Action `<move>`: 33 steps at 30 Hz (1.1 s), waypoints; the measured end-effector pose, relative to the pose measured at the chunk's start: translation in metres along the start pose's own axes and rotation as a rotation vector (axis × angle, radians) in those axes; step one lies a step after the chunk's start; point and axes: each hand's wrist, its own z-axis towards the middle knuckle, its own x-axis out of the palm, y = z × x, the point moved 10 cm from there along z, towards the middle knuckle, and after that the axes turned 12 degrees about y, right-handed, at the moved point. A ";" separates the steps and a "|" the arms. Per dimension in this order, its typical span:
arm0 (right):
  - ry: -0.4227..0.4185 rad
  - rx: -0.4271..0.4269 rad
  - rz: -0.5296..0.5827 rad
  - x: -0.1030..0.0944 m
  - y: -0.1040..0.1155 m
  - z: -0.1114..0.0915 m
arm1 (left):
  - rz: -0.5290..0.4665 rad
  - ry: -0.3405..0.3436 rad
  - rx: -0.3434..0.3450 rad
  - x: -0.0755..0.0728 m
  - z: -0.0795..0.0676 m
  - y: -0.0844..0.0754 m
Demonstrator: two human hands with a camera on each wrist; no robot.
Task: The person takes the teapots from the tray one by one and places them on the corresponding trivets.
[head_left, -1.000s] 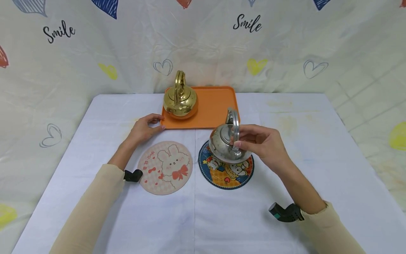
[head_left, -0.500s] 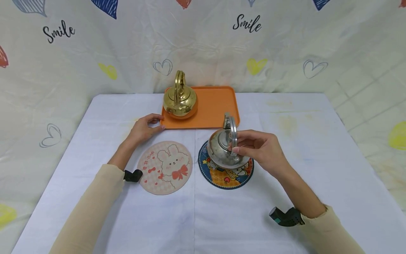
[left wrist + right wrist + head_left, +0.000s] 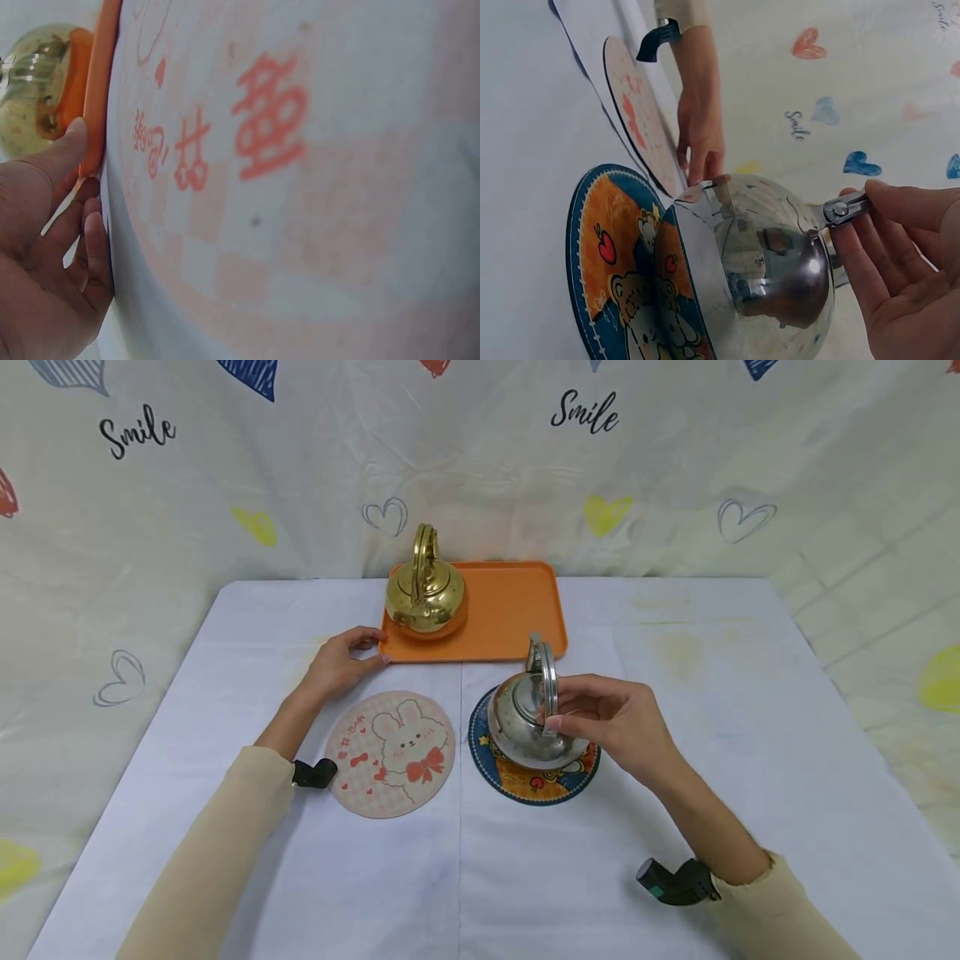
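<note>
A silver teapot (image 3: pixel 517 731) stands or hovers over the round blue cartoon mat (image 3: pixel 525 787); I cannot tell if its base touches. My right hand (image 3: pixel 618 722) pinches the teapot's upright handle between thumb and fingers, and in the right wrist view the shiny body (image 3: pixel 772 262) mirrors the mat. At the orange tray (image 3: pixel 513 610), my left hand (image 3: pixel 341 664) grips the front left corner. The left wrist view has the thumb over the tray rim (image 3: pixel 101 97) and fingers at its outer side. A gold teapot (image 3: pixel 427 606) sits on the tray's left half.
A round pink bunny mat (image 3: pixel 397 760) lies left of the blue one, in front of the tray. White cloth (image 3: pixel 420 877) covers the table. A patterned curtain (image 3: pixel 495 460) hangs behind the table's back edge.
My right hand has brought the silver teapot down and slightly toward me over the blue mat, covering more of its print. The left hand and tray have stayed put.
</note>
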 end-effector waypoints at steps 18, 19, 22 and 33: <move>0.020 -0.056 -0.003 0.009 0.006 -0.007 | 0.012 0.003 0.007 0.001 0.001 0.000; 0.022 -0.058 -0.005 0.010 0.006 -0.008 | 0.009 0.000 0.006 0.000 0.001 0.000; 0.021 -0.075 -0.018 0.012 0.008 -0.009 | 0.014 0.000 0.010 0.000 0.001 -0.001; 0.016 -0.028 -0.016 0.016 0.002 -0.011 | 0.009 0.005 0.008 0.000 0.001 -0.001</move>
